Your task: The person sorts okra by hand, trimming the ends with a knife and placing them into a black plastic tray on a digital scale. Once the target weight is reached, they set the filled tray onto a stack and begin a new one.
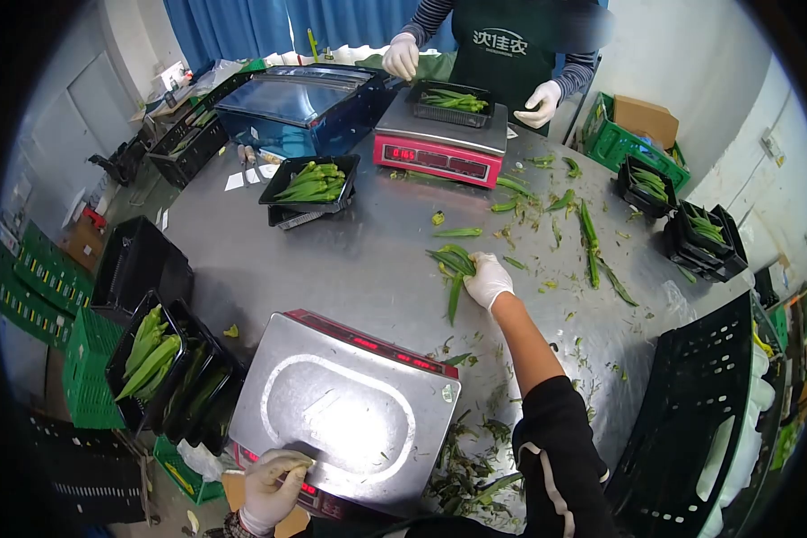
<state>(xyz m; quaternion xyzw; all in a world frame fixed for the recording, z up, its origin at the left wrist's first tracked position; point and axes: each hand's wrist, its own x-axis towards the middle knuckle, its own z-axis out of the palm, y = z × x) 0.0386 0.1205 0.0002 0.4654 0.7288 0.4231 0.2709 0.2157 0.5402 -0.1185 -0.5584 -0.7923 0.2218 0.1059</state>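
Observation:
My right hand [489,281], in a white glove, is closed around several green okra pods [454,262] above the metal table. A single okra pod [458,232] lies just beyond them. My left hand [276,489], also gloved, is at the near edge of the close scale [336,408], its thumb and fingers pinched together. Whatever may be between those fingertips is too small to make out. The scale's steel plate carries only small green scraps. Left of it, black trays [148,363] of okra stand tilted.
Across the table [269,260] a person in a dark apron [502,54] stands behind a red scale [439,161] bearing a tray of okra [453,101]. Another okra tray [312,186] sits left. A black crate [690,412] stands at right. Trimmings [475,466] litter the tabletop.

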